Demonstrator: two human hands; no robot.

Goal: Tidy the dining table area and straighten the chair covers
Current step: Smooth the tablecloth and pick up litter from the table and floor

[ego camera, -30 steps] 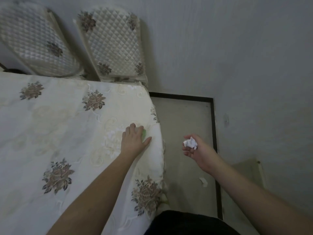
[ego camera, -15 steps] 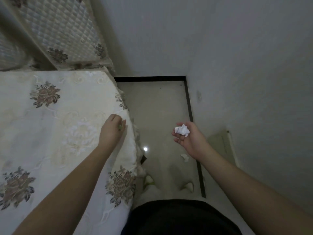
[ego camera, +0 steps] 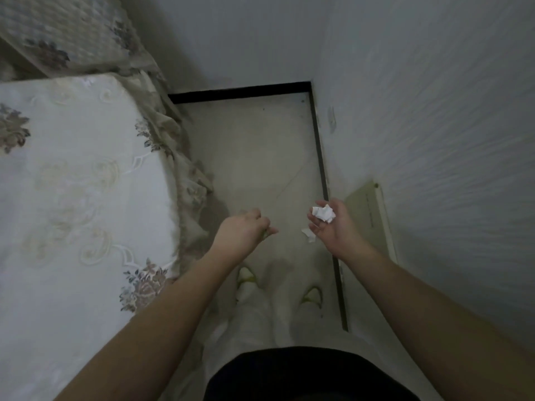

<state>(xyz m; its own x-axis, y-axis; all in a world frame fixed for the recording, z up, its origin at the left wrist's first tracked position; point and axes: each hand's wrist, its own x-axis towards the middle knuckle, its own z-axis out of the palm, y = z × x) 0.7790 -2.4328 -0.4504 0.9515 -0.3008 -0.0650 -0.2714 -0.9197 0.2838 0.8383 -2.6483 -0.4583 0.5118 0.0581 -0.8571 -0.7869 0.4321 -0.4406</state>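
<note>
My left hand [ego camera: 244, 230] is over the floor just right of the table edge, its fingers curled and pinching a small greenish scrap [ego camera: 265, 233] that barely shows. My right hand [ego camera: 333, 227] is held palm up beside it, a hand's width away. A crumpled white paper [ego camera: 324, 213] lies in its cupped palm, the fingers loose around it. The dining table [ego camera: 72, 175], under a white cloth with floral embroidery, fills the left. A quilted chair cover [ego camera: 72, 33] shows blurred at the top left.
A small white scrap [ego camera: 308, 235] lies on the pale floor below my right hand. My feet in light slippers [ego camera: 246, 277] stand between table and wall. The white wall [ego camera: 434, 140] with a black skirting strip is close on the right.
My left hand has lifted off the tablecloth with the green scrap and swung right towards my right hand. The view has turned right and down, away from the chairs.
</note>
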